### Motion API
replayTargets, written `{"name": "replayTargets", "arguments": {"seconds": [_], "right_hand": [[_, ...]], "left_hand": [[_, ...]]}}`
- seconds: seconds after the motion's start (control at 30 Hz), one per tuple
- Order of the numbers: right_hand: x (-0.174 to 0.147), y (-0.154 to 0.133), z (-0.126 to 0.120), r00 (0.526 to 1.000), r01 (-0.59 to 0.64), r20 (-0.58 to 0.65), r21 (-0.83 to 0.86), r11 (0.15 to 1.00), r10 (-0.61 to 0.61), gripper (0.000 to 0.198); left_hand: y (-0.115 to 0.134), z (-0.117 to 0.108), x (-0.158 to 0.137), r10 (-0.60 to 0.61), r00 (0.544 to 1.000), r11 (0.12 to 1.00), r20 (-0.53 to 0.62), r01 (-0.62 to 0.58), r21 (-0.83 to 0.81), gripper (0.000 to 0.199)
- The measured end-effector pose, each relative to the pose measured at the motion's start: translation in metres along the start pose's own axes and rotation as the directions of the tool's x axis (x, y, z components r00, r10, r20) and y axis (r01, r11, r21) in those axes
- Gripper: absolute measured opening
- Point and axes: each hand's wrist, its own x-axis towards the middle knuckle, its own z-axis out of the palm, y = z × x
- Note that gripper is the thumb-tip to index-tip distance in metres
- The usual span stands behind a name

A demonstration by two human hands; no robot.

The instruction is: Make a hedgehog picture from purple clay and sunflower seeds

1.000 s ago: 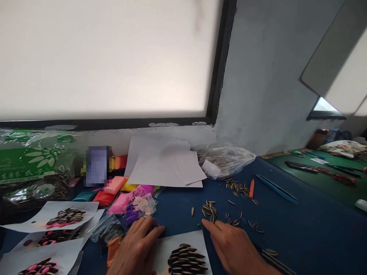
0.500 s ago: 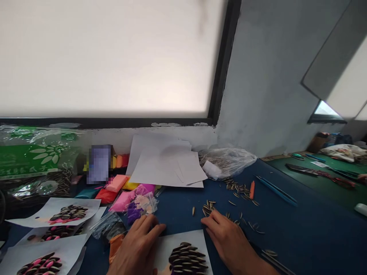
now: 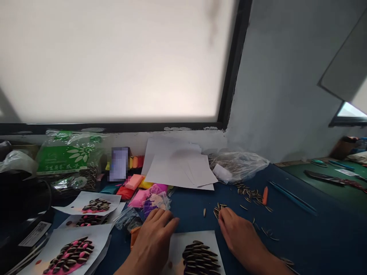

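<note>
My left hand (image 3: 153, 240) rests over the left edge of a white paper sheet (image 3: 176, 240), thumb side toward the sheet, fingers partly spread. On that sheet, rows of dark striped sunflower seeds (image 3: 200, 258) form an overlapping spiny shape, cut off by the lower picture edge. My right hand (image 3: 239, 231) is to the right of the sheet, its fingers drawn together at a small heap of loose sunflower seeds (image 3: 217, 211). Its fingertips are partly hidden, so what they pinch cannot be made out. One single seed (image 3: 204, 212) lies left of the heap.
Sheets with seeds on pink clay (image 3: 71, 254) lie at left. Behind are bagged coloured clay packs (image 3: 137, 196), a green seed bag (image 3: 65, 156), white papers (image 3: 177, 168) and a clear plastic bag (image 3: 241, 164). Blue tweezers (image 3: 292, 198) and an orange stick (image 3: 265, 195) lie right.
The view has swung left, so everything appears further right. My right fingers have closed in over the seed heap. My left hand stays by the sheet's left edge.
</note>
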Motion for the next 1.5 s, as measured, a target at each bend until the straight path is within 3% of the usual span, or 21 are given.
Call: {"name": "replayTargets", "arguments": {"seconds": [0.13, 0.3, 0.4, 0.53, 0.67, 0.73, 0.8, 0.87, 0.93, 1.07, 1.2, 1.3, 1.4, 1.5], "right_hand": [[0.002, 0.009, -0.005, 0.997, -0.071, -0.013, -0.036, 0.997, 0.07, 0.025], [0.004, 0.008, -0.016, 0.995, -0.088, 0.05, -0.023, 0.996, 0.089, 0.029], [0.003, 0.0, -0.022, 0.989, -0.086, 0.12, 0.023, 0.996, 0.083, 0.024], [0.002, -0.006, -0.022, 0.981, -0.044, 0.192, 0.079, 0.996, 0.028, 0.017], [0.003, -0.001, -0.022, 0.988, -0.074, 0.14, 0.031, 0.997, 0.069, 0.027], [0.003, 0.001, -0.024, 0.995, -0.04, 0.094, 0.068, 0.997, 0.034, 0.035], [0.003, 0.0, -0.026, 0.994, 0.064, 0.076, 0.13, 0.989, -0.075, 0.049], [0.004, -0.003, -0.026, 0.975, 0.172, 0.111, 0.167, 0.971, -0.191, 0.064], [0.005, -0.005, -0.023, 0.949, 0.226, 0.181, 0.177, 0.958, -0.257, 0.071], [0.007, -0.002, -0.015, 0.929, 0.198, 0.288, 0.148, 0.969, -0.233, 0.068], [0.003, 0.009, -0.008, 0.943, 0.086, 0.319, 0.027, 0.996, -0.09, 0.064], [-0.001, 0.011, -0.009, 0.976, 0.04, 0.215, 0.0, 0.999, -0.039, 0.056], [-0.003, 0.003, -0.018, 0.998, 0.036, 0.055, 0.114, 0.993, -0.042, 0.034], [-0.002, -0.009, -0.03, 0.998, -0.025, 0.055, 0.274, 0.961, 0.011, 0.024]], "left_hand": [[-0.011, -0.013, 0.004, -0.207, 0.975, 0.968, -0.078, 0.216, 0.126, 0.049], [-0.022, -0.014, 0.005, -0.407, 0.912, 0.887, 0.04, 0.385, 0.254, 0.05], [-0.022, -0.011, 0.005, -0.426, 0.901, 0.883, 0.078, 0.395, 0.255, 0.049], [-0.024, -0.008, 0.003, -0.382, 0.922, 0.904, -0.066, 0.388, 0.178, 0.045], [-0.02, -0.01, 0.001, -0.308, 0.929, 0.948, -0.203, 0.282, -0.149, 0.042], [-0.015, -0.01, 0.001, -0.348, 0.93, 0.87, -0.115, 0.275, -0.409, 0.042], [-0.009, -0.008, 0.001, -0.41, 0.905, 0.653, 0.111, 0.377, -0.657, 0.047], [-0.007, -0.004, -0.001, -0.436, 0.823, 0.384, 0.363, 0.535, -0.753, 0.055], [-0.01, 0.001, -0.003, -0.488, 0.748, 0.252, 0.45, 0.615, -0.747, 0.058], [-0.027, 0.005, -0.005, -0.616, 0.702, 0.215, 0.358, 0.587, -0.78, 0.055], [-0.036, 0.005, -0.003, -0.615, 0.736, 0.183, 0.282, 0.481, -0.857, 0.059], [-0.025, 0.001, 0.0, -0.541, 0.786, 0.138, 0.3, 0.435, -0.89, 0.049], [-0.008, -0.005, 0.004, -0.508, 0.804, 0.117, 0.31, 0.421, -0.9, 0.051], [0.006, -0.009, 0.006, -0.464, 0.824, 0.081, 0.325, 0.405, -0.911, 0.049]]}}
